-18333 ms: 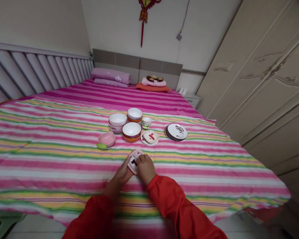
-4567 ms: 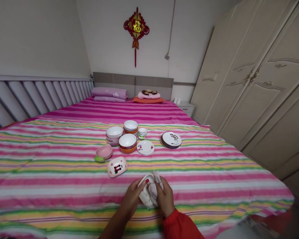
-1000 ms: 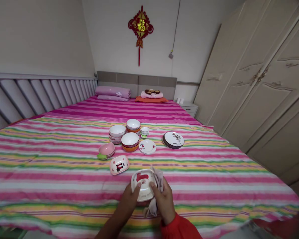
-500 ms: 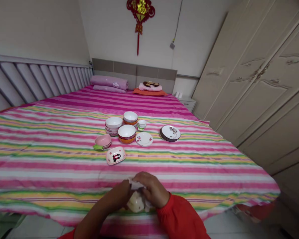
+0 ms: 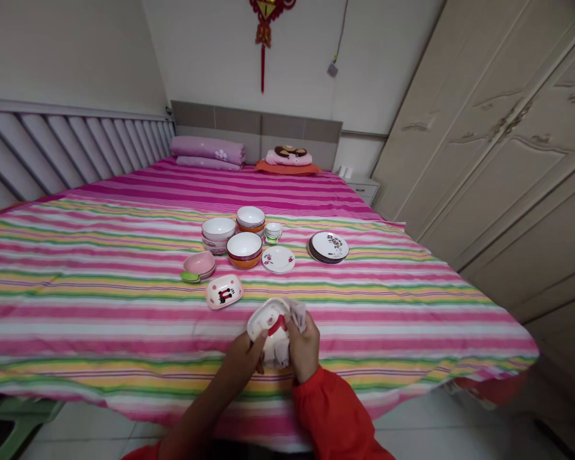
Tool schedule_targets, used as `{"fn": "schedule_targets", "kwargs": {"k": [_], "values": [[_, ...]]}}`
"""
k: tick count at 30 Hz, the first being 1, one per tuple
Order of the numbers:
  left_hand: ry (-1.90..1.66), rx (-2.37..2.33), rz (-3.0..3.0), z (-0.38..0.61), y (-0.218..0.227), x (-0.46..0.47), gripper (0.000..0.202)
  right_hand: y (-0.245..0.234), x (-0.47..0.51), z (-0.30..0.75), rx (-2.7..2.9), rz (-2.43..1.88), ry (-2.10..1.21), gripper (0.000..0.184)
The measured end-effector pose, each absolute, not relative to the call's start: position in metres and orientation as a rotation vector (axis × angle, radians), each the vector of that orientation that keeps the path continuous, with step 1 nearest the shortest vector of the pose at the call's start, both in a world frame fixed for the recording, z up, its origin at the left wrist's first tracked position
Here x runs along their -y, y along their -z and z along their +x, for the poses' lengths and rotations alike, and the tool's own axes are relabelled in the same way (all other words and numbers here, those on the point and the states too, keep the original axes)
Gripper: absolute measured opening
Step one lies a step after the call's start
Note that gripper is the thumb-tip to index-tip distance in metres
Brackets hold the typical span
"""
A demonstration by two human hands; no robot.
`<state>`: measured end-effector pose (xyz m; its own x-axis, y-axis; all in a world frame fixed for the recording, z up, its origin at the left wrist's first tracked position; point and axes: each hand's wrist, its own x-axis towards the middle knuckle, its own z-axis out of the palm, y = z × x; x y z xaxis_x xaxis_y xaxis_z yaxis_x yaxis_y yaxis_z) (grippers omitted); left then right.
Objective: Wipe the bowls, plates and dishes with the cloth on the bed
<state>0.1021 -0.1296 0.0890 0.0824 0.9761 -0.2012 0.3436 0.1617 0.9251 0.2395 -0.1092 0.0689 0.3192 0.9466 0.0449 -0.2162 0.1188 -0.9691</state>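
Note:
A white dish (image 5: pixel 262 315) with a red and cartoon-like pattern is tilted up over the near part of the bed. My left hand (image 5: pixel 244 355) grips its lower left edge, thumb on the inner face. On the other side, my right hand (image 5: pixel 305 343) is closed around a pale, crumpled cloth (image 5: pixel 296 312) and presses it against the dish's right edge. Part of the cloth also shows below the dish. Just beyond lies a pink-rimmed dish (image 5: pixel 225 292) with a dark and red figure. My fingers behind the dish are hidden.
Stacked bowls (image 5: pixel 244 246), pink bowls (image 5: pixel 199 263) with a green spoon-like piece, small cups (image 5: pixel 273 230), a flowered plate (image 5: pixel 278 259) and a pile of plates (image 5: pixel 330 246) stand on the striped sheet (image 5: pixel 388 319). A green stool (image 5: pixel 23 412) is at lower left, wardrobes (image 5: pixel 498 172) at right.
Both hands have lifted the dish up and away from me, and its patterned inner face now shows. My left hand has shifted to its lower left edge. The view has tilted down slightly.

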Motion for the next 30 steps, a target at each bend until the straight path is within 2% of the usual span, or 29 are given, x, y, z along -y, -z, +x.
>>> {"fn": "schedule_targets", "kwargs": {"k": [5,14,16,21,25,30], "values": [[-0.829,-1.526,1.378,0.099,-0.09,0.13,0.036,-0.069,0.113,0.239,1.093,-1.021,-0.996,0.039],[-0.842,-1.424,1.793,0.086,-0.113,0.118,0.03,-0.087,0.103,0.254,1.384,-0.934,-0.986,0.031],[-0.886,-1.317,1.756,0.087,-0.11,0.12,0.035,-0.089,0.105,0.253,1.382,-0.905,-1.018,0.028],[-0.969,-1.02,1.394,0.089,-0.088,0.126,0.06,-0.085,0.111,0.248,1.285,-0.902,-1.12,0.025],[-1.022,-1.108,1.391,0.088,-0.079,0.129,0.07,-0.09,0.114,0.25,1.585,-0.855,-0.803,0.036],[-1.136,-1.062,1.298,0.098,-0.076,0.121,0.067,-0.105,0.127,0.239,2.062,-0.72,-0.421,0.047]]}}
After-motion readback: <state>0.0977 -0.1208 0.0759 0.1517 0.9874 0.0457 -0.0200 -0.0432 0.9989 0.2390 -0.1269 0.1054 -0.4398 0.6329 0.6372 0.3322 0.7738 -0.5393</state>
